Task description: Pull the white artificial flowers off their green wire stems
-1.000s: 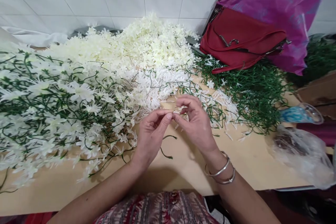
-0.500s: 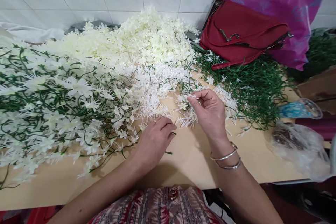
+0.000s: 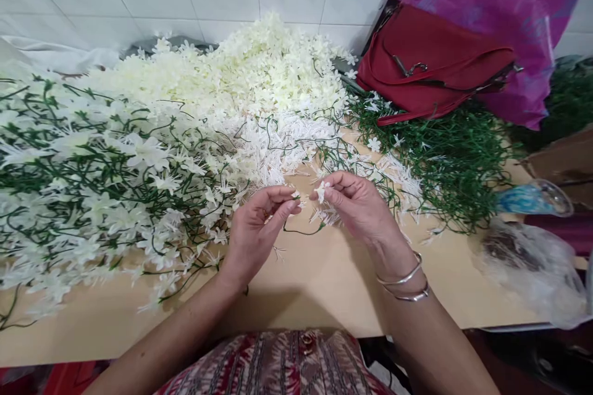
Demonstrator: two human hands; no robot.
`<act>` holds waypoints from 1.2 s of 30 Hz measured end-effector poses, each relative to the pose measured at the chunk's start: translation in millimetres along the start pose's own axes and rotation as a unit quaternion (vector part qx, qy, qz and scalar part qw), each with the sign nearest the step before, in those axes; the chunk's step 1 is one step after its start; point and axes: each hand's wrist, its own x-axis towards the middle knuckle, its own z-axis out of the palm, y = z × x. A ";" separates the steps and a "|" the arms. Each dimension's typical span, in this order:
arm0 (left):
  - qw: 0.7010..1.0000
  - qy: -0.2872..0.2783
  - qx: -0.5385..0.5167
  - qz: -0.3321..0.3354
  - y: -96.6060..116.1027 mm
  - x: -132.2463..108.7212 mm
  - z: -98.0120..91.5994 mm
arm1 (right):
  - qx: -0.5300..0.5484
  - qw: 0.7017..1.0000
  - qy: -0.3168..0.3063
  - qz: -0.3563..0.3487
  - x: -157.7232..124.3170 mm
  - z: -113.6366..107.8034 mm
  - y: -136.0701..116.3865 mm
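My left hand [image 3: 256, 231] pinches the tip of a thin green stem [image 3: 303, 232], which curves below the fingers toward the right. Between the thumb and forefinger of my right hand [image 3: 365, 213] is a small white artificial flower [image 3: 321, 191]. The two hands face each other a short gap apart, over the table. Just behind them lie loose white stamens [image 3: 290, 142], some tangled with green stems. My right wrist wears two silver bangles.
Finished-looking white flowers on green stems [image 3: 143, 154] heap up on the left. Loose cream petals [image 3: 278, 68] pile against the tiled wall. Green stems [image 3: 454, 160] lie on the right below a red bag [image 3: 435, 62]. A clear plastic bag [image 3: 532, 265] sits at the right edge.
My left hand has risen from the table and turned, now pinching a green stem. My right hand has come slightly down and left with the white flower, nearer to my left hand.
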 end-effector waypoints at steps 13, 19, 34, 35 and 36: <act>1.000 -0.004 0.002 0.006 -4.2 -1.1 -1.3 | -0.022 0.997 -0.058 0.039 -1.9 13.3 7.4; 0.998 -0.008 0.055 0.033 0.0 -1.3 -0.7 | -0.055 0.994 -0.082 0.047 -1.3 14.4 2.0; 0.996 -0.008 0.085 -0.032 -26.1 -10.3 -2.0 | -0.061 0.991 -0.099 0.064 -1.2 23.2 18.9; 0.996 -0.007 0.086 -0.031 -26.3 -9.7 -1.7 | -0.058 0.992 -0.096 0.059 -0.7 24.0 20.2; 0.996 -0.004 0.089 -0.030 -26.1 -9.0 -1.5 | -0.055 0.993 -0.091 0.055 -0.2 24.7 21.4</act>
